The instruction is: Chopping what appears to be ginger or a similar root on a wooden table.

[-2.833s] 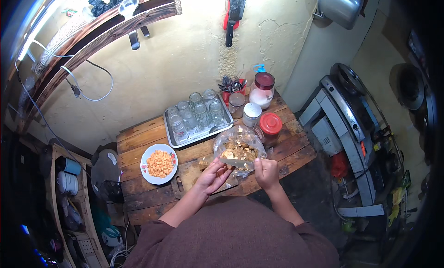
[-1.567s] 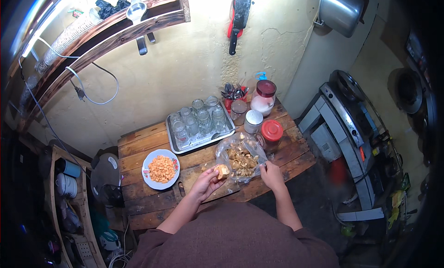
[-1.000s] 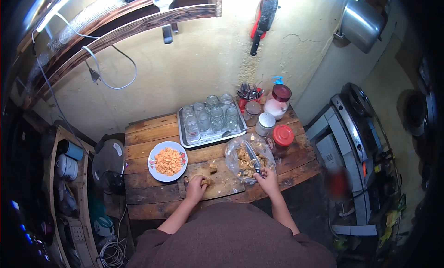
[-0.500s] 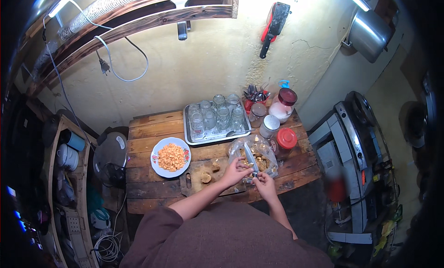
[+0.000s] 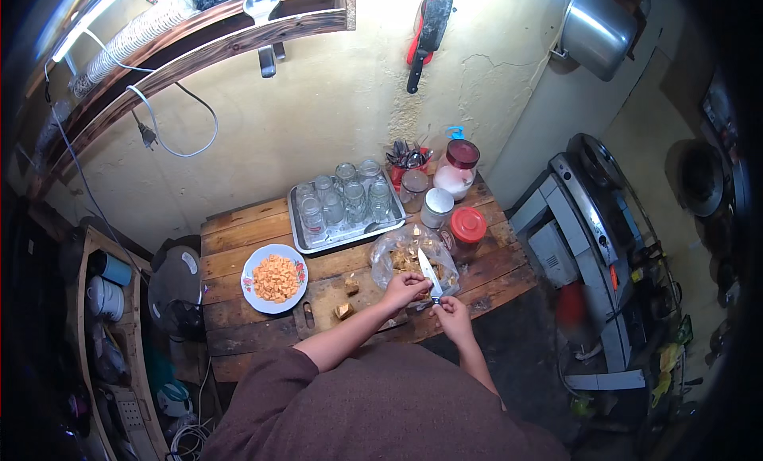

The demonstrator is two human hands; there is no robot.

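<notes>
My right hand is closed round the handle of a kitchen knife, whose blade points up and away from me. Curled fingers of my left hand meet the blade near the handle; whether they pinch anything there is hidden. Just beyond both hands lies a clear plastic bag with yellow-brown scraps, perhaps peelings, in it. Left of it, a worn wooden cutting board bears a few brownish chunks, partly behind my left forearm. Farther left stands a white floral bowl heaped with small orange cubes.
A metal tray of upturned glass mugs stands at the back. Right of it are a red cutlery holder and several jars, one red-lidded. A cleaver hangs on the wall; a stove stands right.
My view has shifted, so the table sits farther left in the picture. The knife stays in my right hand, its blade showing more broadly; my left fingers remain at it.
</notes>
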